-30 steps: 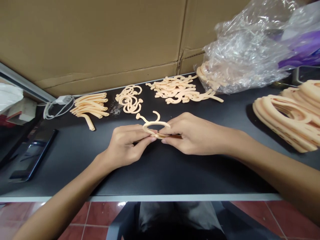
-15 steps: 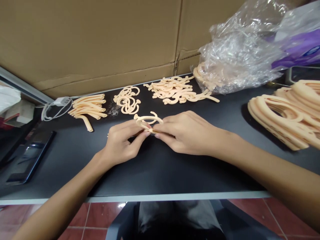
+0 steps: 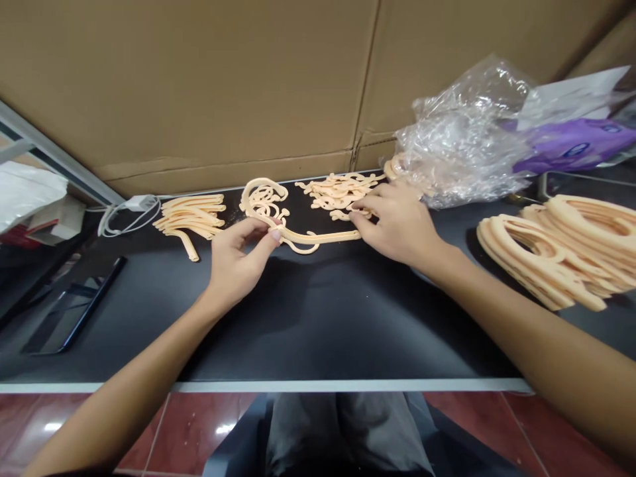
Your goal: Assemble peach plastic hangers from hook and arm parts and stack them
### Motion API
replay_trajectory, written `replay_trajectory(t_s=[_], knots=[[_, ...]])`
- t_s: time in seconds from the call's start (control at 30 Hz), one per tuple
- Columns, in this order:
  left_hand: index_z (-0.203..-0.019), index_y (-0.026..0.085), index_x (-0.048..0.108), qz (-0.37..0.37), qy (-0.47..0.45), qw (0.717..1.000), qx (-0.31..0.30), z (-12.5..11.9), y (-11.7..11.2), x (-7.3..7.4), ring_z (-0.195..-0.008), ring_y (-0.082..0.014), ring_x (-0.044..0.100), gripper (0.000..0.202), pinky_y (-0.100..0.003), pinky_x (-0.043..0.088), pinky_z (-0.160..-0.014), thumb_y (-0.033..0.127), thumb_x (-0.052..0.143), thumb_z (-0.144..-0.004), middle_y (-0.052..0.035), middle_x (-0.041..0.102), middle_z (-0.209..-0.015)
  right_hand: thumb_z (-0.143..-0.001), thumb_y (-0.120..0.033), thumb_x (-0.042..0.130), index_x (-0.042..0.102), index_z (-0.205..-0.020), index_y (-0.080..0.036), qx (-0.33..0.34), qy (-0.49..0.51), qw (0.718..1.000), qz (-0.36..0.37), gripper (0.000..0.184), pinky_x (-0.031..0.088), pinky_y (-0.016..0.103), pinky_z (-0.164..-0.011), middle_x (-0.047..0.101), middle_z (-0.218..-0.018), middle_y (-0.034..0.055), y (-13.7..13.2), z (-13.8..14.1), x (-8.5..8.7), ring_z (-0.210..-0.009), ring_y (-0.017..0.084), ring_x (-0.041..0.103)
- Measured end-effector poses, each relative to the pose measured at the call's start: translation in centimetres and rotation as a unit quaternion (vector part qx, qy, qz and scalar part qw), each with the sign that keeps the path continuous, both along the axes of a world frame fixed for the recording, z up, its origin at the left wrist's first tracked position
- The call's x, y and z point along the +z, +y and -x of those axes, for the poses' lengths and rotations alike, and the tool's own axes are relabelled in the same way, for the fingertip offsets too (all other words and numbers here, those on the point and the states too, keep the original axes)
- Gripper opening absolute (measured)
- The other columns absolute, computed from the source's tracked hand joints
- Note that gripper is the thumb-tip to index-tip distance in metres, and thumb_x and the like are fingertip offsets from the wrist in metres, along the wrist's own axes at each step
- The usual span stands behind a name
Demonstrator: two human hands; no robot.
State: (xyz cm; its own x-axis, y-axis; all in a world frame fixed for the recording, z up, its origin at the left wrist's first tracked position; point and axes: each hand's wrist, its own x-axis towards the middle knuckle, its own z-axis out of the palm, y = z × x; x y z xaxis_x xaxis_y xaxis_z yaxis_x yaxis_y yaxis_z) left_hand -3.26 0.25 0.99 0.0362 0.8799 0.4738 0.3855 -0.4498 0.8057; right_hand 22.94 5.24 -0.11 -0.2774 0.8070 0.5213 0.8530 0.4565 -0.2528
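My left hand (image 3: 243, 255) pinches a beige hook-shaped piece (image 3: 322, 237) between thumb and fingers, above the dark table. Its curved end rises over the pile of ring-like pieces (image 3: 263, 200), and its long arm stretches right. A thin curved part (image 3: 303, 249) hangs just below the arm, near my left fingertips. My right hand (image 3: 392, 222) is over the front of a heap of small wavy beige pieces (image 3: 335, 191), thumb and fingers slightly apart around the edge of the heap. The hand hides part of this heap. The arm's right end lies close to my right thumb.
Beige tube-like pieces (image 3: 191, 215) and a white cable (image 3: 132, 215) lie at left, behind a phone (image 3: 77, 308). At right stand stacked beige oval frames (image 3: 556, 245). Crumpled clear plastic (image 3: 462, 142) and a purple packet (image 3: 571, 146) lie behind. A cardboard wall (image 3: 223, 86) closes the back.
My hands, together at a curved piece before, are now apart. The right has moved up to the heap; the left still holds its piece, now turned with its long arm showing. The view has shifted slightly.
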Motion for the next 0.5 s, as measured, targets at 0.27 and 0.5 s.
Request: replay_trajectory(t_s=[0.27,0.5], knots=[[-0.089,0.015,0.075,0.013,0.020,0.999,-0.022,0.0,-0.2,-0.2,-0.074,-0.0160,0.067,0.019,-0.028,0.056,-0.072,0.034,0.074,-0.083,-0.0061,0.075,-0.087,-0.093,-0.030,0.056,0.079,-0.089,-0.019,0.058,0.007,0.998,-0.017,0.026,0.044,0.049,-0.092,0.061,-0.100,0.0146,1.1,-0.3,-2.0,-0.102,0.031,0.050],[-0.085,0.016,0.075,0.004,0.024,0.999,-0.036,-0.1,-0.2,-0.3,-0.075,-0.0165,0.069,0.016,-0.028,0.056,-0.074,0.032,0.075,-0.082,-0.0066,0.077,-0.090,-0.097,-0.026,0.048,0.075,-0.091,-0.019,0.089,0.002,0.996,-0.026,0.028,0.042,0.048,-0.091,0.062,-0.107,0.0150,1.5,-0.3,-2.0,-0.108,0.032,0.049]])
